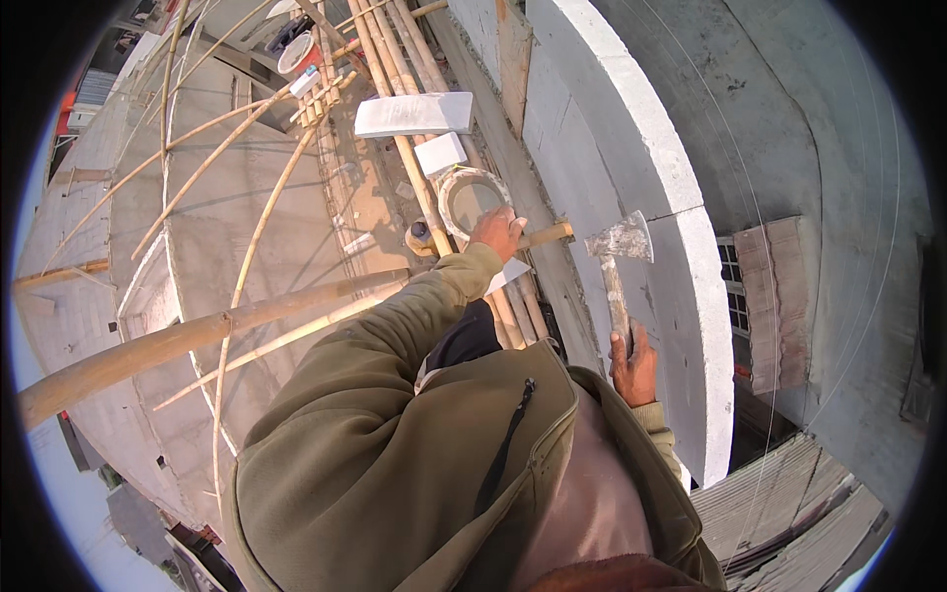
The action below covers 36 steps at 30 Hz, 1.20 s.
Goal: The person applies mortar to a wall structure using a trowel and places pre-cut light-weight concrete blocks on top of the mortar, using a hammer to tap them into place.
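Note:
My right hand (pixel 633 363) is closed around the wooden handle of a hatchet (pixel 623 240). Its flared head points up and is crusted with pale mortar, beside the white block wall. Farther left, my left hand (pixel 498 233) reaches forward with its fingers curled at the near right rim of a round bucket (pixel 444 205). Grey material fills the bucket. A short wooden pole end (pixel 548 235) sticks out just right of that hand; whether the fingers grip the rim, the pole or something else is hidden.
The curved white block wall (pixel 681 187) rises along my right. Beyond the bucket are a white block (pixel 440 154) and a white slab (pixel 414 115) on bamboo poles (pixel 387 59). A thick pole (pixel 197 340) crosses at left. A red bucket (pixel 296 54) stands farther off.

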Each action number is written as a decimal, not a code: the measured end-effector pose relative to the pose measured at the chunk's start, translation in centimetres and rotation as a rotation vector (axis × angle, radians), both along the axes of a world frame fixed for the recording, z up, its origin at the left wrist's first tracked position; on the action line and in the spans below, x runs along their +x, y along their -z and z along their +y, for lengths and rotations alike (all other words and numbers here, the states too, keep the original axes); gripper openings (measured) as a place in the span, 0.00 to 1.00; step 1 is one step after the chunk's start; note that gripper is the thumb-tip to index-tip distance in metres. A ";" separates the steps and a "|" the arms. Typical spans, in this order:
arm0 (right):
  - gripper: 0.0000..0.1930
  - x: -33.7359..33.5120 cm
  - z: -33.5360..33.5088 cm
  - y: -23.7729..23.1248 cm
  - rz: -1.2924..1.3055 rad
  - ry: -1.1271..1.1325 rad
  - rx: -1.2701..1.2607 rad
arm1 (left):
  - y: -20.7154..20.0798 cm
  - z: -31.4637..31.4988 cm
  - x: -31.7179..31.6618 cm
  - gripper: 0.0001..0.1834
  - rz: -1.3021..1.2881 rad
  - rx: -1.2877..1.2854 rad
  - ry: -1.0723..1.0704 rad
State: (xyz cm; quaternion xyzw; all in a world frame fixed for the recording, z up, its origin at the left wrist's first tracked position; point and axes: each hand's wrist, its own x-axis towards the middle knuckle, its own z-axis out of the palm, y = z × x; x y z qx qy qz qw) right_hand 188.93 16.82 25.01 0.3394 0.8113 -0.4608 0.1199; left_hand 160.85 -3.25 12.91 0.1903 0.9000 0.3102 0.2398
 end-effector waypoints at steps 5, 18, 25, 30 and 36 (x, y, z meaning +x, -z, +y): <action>0.24 -9.0 -3.0 14.9 -0.086 -0.176 -0.153 | 9.7 -12.7 9.9 0.42 -0.542 -0.443 0.010; 0.32 -35.1 -11.3 27.2 -0.221 -0.358 -0.260 | 14.6 -19.3 6.4 0.50 -0.736 -0.239 -0.195; 0.33 -34.7 -11.6 12.5 -0.059 -0.843 -0.222 | 10.4 -12.2 -5.6 0.30 -1.006 0.946 -0.618; 0.35 -34.1 -11.8 9.6 0.175 -0.844 -0.238 | 4.9 -9.5 -6.1 0.24 -1.115 1.206 -0.831; 0.29 -31.7 -9.9 2.9 0.336 -0.709 -0.657 | -7.6 -9.6 -6.1 0.26 -0.765 0.818 -0.259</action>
